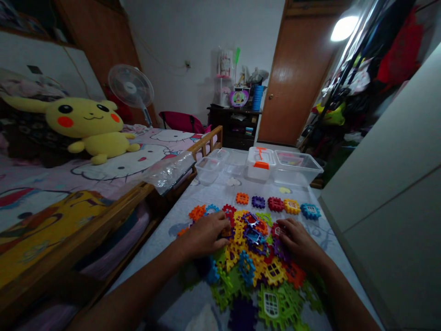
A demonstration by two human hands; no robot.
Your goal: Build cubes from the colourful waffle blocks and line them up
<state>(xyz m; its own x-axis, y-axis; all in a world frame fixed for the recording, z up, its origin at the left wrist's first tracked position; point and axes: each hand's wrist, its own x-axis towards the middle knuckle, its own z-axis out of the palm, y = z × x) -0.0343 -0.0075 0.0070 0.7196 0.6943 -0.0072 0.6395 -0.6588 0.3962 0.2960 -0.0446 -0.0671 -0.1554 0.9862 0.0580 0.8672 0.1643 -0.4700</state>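
A heap of colourful plastic gear-edged building blocks [237, 266] spreads over the cloth-covered table in front of me. My left hand [209, 232] rests at the heap's left side, thumb and fingers curled round an orange block [226, 233]. At the right side, my right hand [299, 239] has its fingers bent onto a red block [276, 230] with a window. Between the hands lie yellow blocks [239, 230] and purple blocks [251, 219]. Green blocks [285, 301] lie closest to me. Behind the heap, several blocks stand in a spaced row, including a blue one [310, 211].
Clear plastic containers [298, 172] and a lidded box with orange latches [261, 172] stand at the table's far end. To the left runs a wooden bed rail [113, 207], with a yellow plush toy [94, 133] beyond. A white cabinet [389, 193] borders the right side.
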